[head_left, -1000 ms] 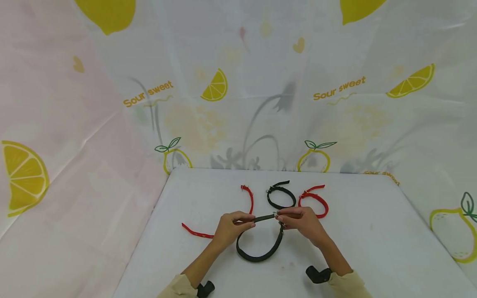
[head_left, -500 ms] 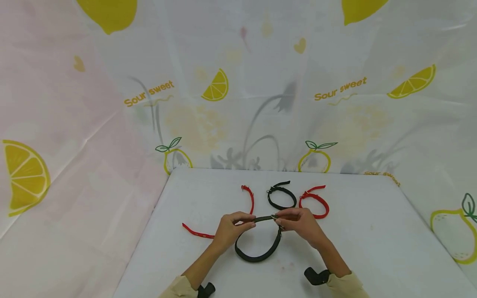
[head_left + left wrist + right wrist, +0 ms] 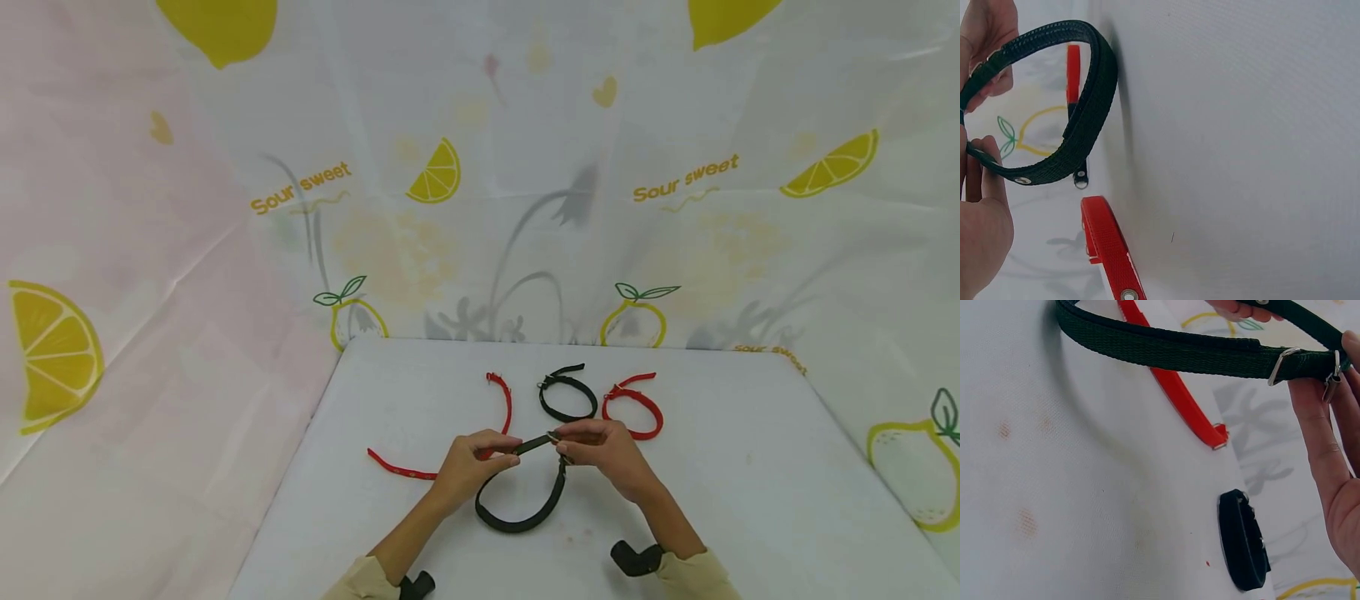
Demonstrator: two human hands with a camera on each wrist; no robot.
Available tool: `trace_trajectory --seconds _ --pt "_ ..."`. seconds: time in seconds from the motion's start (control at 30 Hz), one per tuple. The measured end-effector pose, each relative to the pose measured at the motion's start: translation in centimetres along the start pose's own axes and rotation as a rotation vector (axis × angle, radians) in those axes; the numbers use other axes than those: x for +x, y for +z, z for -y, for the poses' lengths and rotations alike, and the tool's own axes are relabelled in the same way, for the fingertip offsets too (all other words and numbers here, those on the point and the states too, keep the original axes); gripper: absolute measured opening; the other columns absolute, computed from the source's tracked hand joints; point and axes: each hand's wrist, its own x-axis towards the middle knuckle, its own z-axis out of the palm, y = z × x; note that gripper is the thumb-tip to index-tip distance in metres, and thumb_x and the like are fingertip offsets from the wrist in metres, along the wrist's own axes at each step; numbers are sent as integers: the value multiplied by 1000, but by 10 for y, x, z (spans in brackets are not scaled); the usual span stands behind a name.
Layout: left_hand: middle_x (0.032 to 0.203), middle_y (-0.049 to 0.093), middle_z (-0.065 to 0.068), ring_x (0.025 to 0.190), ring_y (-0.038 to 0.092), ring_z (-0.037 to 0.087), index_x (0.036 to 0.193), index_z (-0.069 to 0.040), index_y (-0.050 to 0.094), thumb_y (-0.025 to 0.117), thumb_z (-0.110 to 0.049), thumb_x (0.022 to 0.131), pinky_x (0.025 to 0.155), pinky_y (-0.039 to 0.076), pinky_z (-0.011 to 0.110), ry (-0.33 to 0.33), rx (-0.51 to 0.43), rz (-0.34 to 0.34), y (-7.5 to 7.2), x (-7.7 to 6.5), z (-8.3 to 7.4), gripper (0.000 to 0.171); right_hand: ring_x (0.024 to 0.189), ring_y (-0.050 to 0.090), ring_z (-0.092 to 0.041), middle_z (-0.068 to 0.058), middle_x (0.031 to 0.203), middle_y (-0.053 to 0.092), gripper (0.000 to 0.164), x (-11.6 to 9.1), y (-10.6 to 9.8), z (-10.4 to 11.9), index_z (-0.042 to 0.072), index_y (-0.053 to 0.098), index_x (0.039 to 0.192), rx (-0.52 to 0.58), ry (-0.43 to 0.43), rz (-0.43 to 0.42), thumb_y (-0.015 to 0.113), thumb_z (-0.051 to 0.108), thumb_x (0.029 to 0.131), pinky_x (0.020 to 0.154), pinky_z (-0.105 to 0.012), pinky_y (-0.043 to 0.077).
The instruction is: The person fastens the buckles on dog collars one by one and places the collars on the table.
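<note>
A dark green webbing collar (image 3: 519, 525) with metal eyelets and a buckle is held above the white table, bent into a loop. My left hand (image 3: 465, 468) pinches its strap end between thumb and fingers. At the buckle end, my right hand (image 3: 609, 454) pinches the collar, and the strap runs across to meet the metal there. The buckle (image 3: 1283, 366) and a D-ring (image 3: 1332, 384) show in the right wrist view. In the left wrist view the padded loop (image 3: 1094, 106) hangs between both hands. Fingers hide how far the strap is through the buckle.
Behind the hands lie a looped black collar (image 3: 567, 400) and a looped red collar (image 3: 637, 412). An unfastened red collar (image 3: 401, 472) lies behind the left hand, partly covered by it. A lemon-print cloth (image 3: 480, 208) hangs behind the table (image 3: 750, 500).
My left hand has shifted slightly right and down, closer to my right hand. The strap between them first flattened, then tilted again. The other collars stay put.
</note>
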Motion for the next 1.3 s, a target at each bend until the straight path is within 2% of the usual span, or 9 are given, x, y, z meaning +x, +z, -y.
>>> trace_trajectory --seconds 0.17,0.43,0.63,0.73,0.8,0.9,1.07,1.17,1.3 --pt "101 71 -5 101 61 14 106 -18 77 78 -15 83 92 50 37 -16 2 -10 3 1 2 23 90 70 -25 -13 103 71 36 -1 0 1 -4 68 112 -3 7 1 78 15 83 80 -39 56" --pt "100 71 -6 102 62 15 105 -24 76 78 -25 84 95 47 29 -7 -6 23 4 1 3 22 89 70 -26 -11 101 72 36 1 3 -3 -3 68 113 -48 23 22 78 16 84 78 -37 57" --pt "102 71 -7 102 62 15 106 -24 76 77 -26 85 98 46 41 -10 -7 40 5 1 2 21 91 69 -29 -12 101 72 35 -1 6 -2 1 70 112 -101 28 40 79 20 83 78 -36 57" --pt "102 71 -7 102 62 14 109 -19 75 76 -26 85 98 46 43 -23 -6 47 5 1 3 25 92 69 -28 -12 101 71 34 -1 7 -1 3 70 112 -121 36 27 79 20 83 79 -35 57" --pt "102 71 -6 99 64 15 113 -15 73 75 -27 87 94 49 41 -27 5 53 6 2 1 29 92 69 -26 -11 102 71 34 0 8 -1 5 71 111 -140 39 15 79 21 83 79 -34 57" --pt "104 70 -2 93 68 24 120 -10 69 73 -27 89 85 53 35 -25 0 74 9 4 -1 36 92 68 -25 -9 101 71 32 1 10 -1 7 72 110 -186 25 6 79 24 83 77 -34 57" --pt "108 67 2 90 67 36 118 -11 68 72 -26 90 72 57 31 -41 -38 87 18 6 -7 32 93 67 -23 -5 97 72 28 2 17 1 12 74 107 -248 -4 24 79 26 83 75 -32 56" --pt "103 68 2 87 67 35 112 -12 70 71 -23 91 70 57 31 -51 -14 72 21 6 -11 25 92 67 -23 -5 96 72 28 1 21 2 12 74 107 -249 -12 23 79 24 83 74 -32 56" --pt "96 67 4 77 66 24 108 -8 70 70 -16 92 63 57 30 -31 32 53 22 2 -27 19 90 68 -22 -4 95 73 29 -1 24 2 11 73 108 -252 -13 14 80 24 83 73 -31 56"
